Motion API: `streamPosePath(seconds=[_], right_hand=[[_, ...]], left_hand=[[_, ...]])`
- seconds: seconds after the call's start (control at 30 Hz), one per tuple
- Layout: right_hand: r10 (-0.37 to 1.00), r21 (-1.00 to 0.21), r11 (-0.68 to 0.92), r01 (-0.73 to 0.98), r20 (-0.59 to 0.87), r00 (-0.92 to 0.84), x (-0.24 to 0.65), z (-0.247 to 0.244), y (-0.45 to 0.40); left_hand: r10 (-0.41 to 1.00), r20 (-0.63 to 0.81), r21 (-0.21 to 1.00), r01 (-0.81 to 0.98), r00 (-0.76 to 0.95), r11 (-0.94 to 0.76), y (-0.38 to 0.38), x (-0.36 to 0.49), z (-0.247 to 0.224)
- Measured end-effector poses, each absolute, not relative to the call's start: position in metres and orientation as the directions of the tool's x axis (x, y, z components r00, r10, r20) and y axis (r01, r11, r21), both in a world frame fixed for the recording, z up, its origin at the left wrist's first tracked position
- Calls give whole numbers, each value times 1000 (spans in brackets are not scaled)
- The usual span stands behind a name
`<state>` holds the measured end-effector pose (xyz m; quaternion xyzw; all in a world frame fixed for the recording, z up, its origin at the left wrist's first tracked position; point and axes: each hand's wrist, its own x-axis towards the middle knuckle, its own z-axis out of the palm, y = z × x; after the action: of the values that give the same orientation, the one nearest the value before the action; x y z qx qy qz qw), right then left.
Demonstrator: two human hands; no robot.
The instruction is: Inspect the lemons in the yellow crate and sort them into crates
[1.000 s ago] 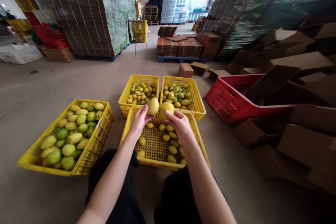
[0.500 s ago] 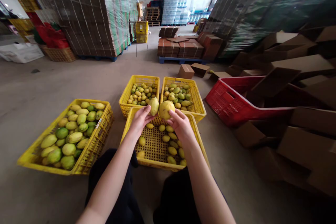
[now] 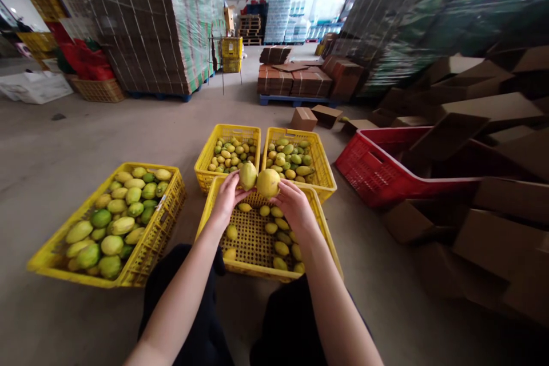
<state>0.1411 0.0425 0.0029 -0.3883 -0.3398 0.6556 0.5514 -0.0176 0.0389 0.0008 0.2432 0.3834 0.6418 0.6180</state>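
My left hand (image 3: 225,201) is closed around a greenish-yellow lemon (image 3: 247,175), held upright. My right hand (image 3: 295,206) grips a rounder yellow lemon (image 3: 268,183) close beside it. Both fruits are up above the far rim of the near yellow crate (image 3: 257,267). Inside that crate several lemons (image 3: 281,248) lie mostly along the right side, with a few on the left and far side. My right forearm hides part of the crate's right side.
Two yellow crates, one far left (image 3: 227,127) and one far right (image 3: 328,168), hold more lemons. A fuller yellow crate (image 3: 154,240) stands at left. To the right are a red crate (image 3: 364,174) and piled cardboard boxes (image 3: 501,234). Flattened cartons (image 3: 295,80) sit on a blue pallet.
Both hands have shifted slightly left with their lemons. The right lemon sits a little lower and has been turned somewhat. The crates look the same.
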Motion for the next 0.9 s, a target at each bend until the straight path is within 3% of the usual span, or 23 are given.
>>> streamPosePath(seconds=[0.1,0.33,0.7,0.9], right_hand=[[983,-875,-177,-450,-139,-116,140,5,42],[971,-833,-213,-511,-121,-207,140,9,40],[900,-700,-412,-584,-213,-380,142,10,43],[908,-603,-417,-680,-252,-334,139,0,46]], left_hand=[[979,-158,840,-538,-131,64,38,-17,2],[981,-192,932,-308,29,192,35,-20,3],[950,-288,916,-255,125,311,34,-16,2],[962,-229,923,-279,149,263,32,-13,0]])
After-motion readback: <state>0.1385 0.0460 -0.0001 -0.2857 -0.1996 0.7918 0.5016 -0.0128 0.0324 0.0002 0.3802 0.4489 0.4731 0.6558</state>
